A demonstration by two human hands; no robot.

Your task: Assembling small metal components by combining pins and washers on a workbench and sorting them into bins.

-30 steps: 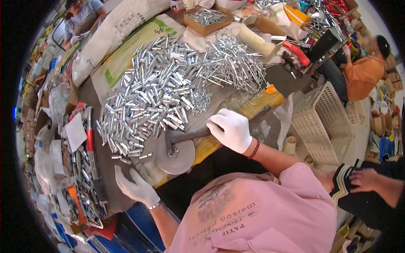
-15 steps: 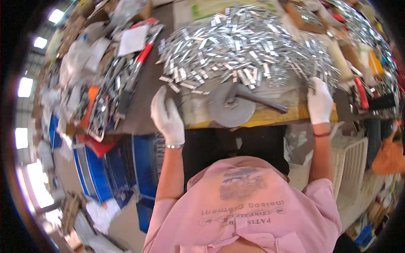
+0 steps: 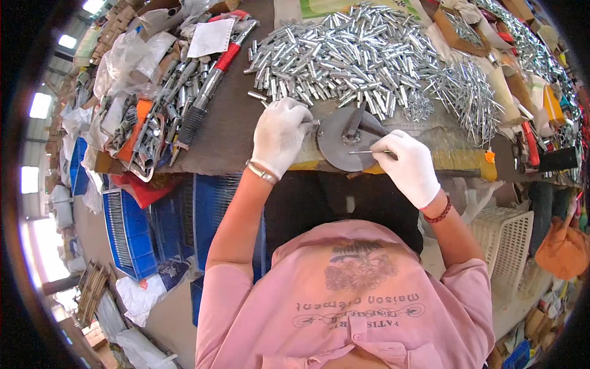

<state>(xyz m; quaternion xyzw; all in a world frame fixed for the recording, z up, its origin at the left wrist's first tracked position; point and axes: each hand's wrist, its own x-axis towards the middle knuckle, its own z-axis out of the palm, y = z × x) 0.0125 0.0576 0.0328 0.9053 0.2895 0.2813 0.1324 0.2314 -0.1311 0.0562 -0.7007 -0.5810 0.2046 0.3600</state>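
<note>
My right hand [image 3: 407,167], in a white glove, pinches a thin metal pin [image 3: 360,152] that points left over a round grey metal plate [image 3: 335,146]. On that plate lies a hammer [image 3: 372,126], its handle running right behind my right hand. My left hand [image 3: 281,136], also gloved, is closed at the plate's left, by the near edge of a big pile of short silvery metal tubes [image 3: 344,61]. Whatever its fingertips hold is too hidden to name. Right of the tubes lies a heap of thin metal pins [image 3: 470,101], with small metal pieces [image 3: 418,107] between.
Hand tools with a red bar [image 3: 226,58], a paper sheet [image 3: 211,38] and plastic bags crowd the bench's left. A cardboard box [image 3: 461,31] and red-handled tool [image 3: 530,142] lie right. Blue crates [image 3: 131,234] and a white basket [image 3: 501,246] stand below.
My right hand has come left from beside the pin heap and now holds a pin over the plate. My left hand has moved up and right to the tubes, its fingers closing.
</note>
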